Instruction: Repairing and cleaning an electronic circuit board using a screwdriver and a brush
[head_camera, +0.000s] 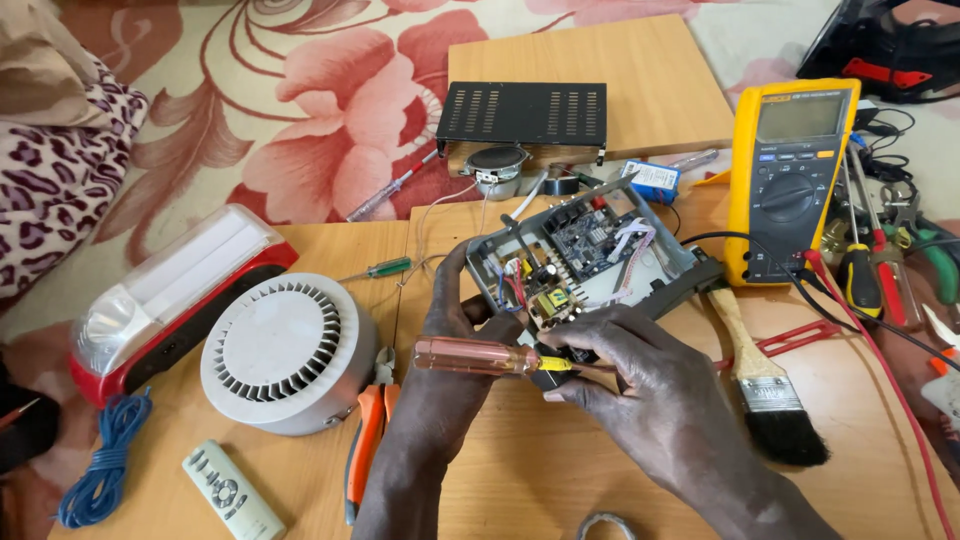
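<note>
1. I see the opened electronics box (585, 262) on the wooden table (520, 480), its green circuit boards uncovered; I take it as my landmark.
2. My left hand (452, 305) is closed around the near-left edge of the box and keeps it tilted.
3. My right hand (625, 365), just in front of the box, has its fingers closed on a screwdriver (480, 357) with a clear orange handle, lying across to the left.
4. Right of the box stands a yellow multimeter (790, 175); a paint brush (765, 385) lies near it.
5. Left of the box are a round white fan housing (285, 352), orange pliers (368, 430) and a red lantern (170, 295).
6. Behind the box lie a black vented cover (522, 115) and a floral carpet (330, 110).
</note>
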